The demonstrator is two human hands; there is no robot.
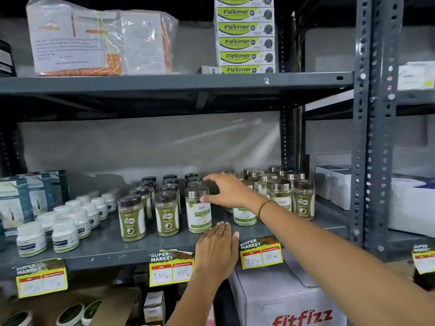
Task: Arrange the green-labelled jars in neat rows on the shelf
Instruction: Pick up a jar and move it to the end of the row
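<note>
Green-labelled jars stand on the grey middle shelf [106,250]. Two rows with dark lids [131,217] run front to back at centre. A silver-lidded jar [198,209] stands at the front of a third row. My right hand [227,192] reaches in from the right, fingers spread beside and behind that jar's lid, thumb touching its upper side. My left hand [217,249] lies flat on the shelf's front edge just below that jar, fingers apart, holding nothing. A cluster of silver-lidded jars [279,194] stands at the right, partly hidden by my right arm.
White bottles [64,235] sit in rows at the left with teal boxes [14,201] behind. Price tags [170,269] hang off the shelf edge. A Fitfizz carton [282,300] sits below right. The steel upright [374,137] bounds the right side.
</note>
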